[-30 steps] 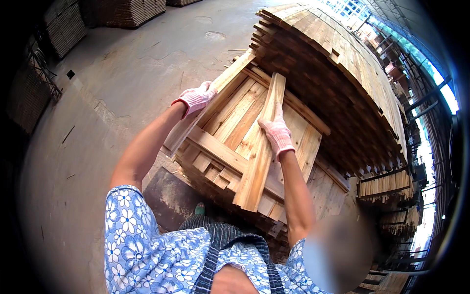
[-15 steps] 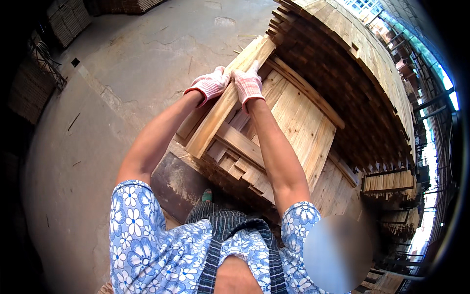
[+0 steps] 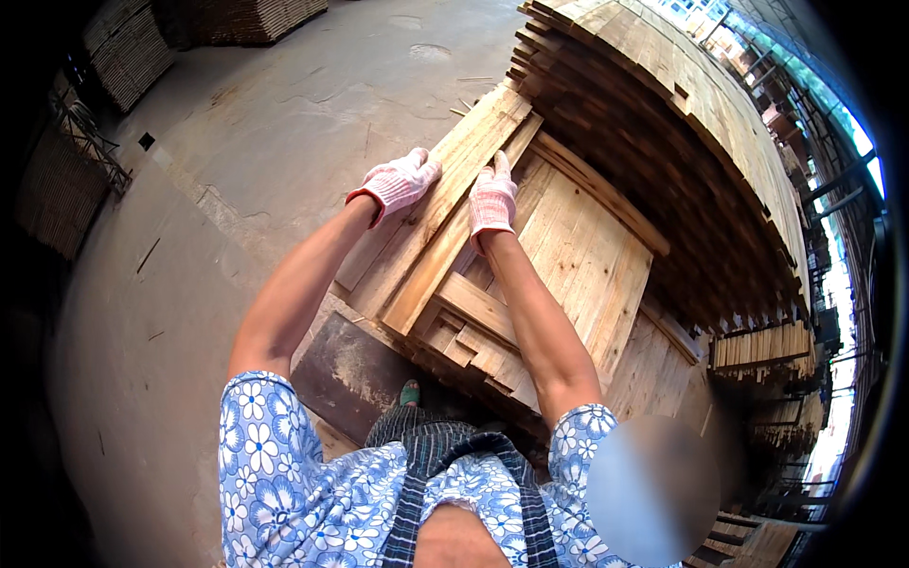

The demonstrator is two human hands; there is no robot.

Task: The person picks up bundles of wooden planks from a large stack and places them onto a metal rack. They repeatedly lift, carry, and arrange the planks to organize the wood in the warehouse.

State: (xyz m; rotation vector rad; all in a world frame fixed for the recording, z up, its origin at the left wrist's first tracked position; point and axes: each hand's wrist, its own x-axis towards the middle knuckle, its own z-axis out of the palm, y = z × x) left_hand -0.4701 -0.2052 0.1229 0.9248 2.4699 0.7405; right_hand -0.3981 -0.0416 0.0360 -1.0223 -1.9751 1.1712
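Big stack of planks (image 3: 682, 123) runs along the right, beyond my right hand and well above it. Concrete floor (image 3: 284, 142) off to the left of my left hand, more timber piles (image 3: 123, 47) far out that way.

Under both hands: the low pallet-style frame (image 3: 568, 256) I'm building up, flat boards laid side by side to the right of my grip, crosswise short battens (image 3: 473, 322) just below my wrists, a dark metal plate (image 3: 350, 369) under its near corner.

Change since a second ago: the long plank (image 3: 445, 208) was standing up on edge across the middle of the frame with my hands apart on it. Now it lies flat on the frame's left edge, parallel to the edge board beside it, far end reaching toward the stack. So the placing looks done, what's left is seating and lining it up, as far as I can judge.

Left hand (image 3: 398, 182) in its white glove: palm down, fingers stretched flat on the plank's left side, pressing, not wrapped round anything. Right hand (image 3: 492, 201), gloved too: fingers straight and pointing away from me, flat on the plank's right side, pressing as well. Neither hand grasps; both are open and bearing down
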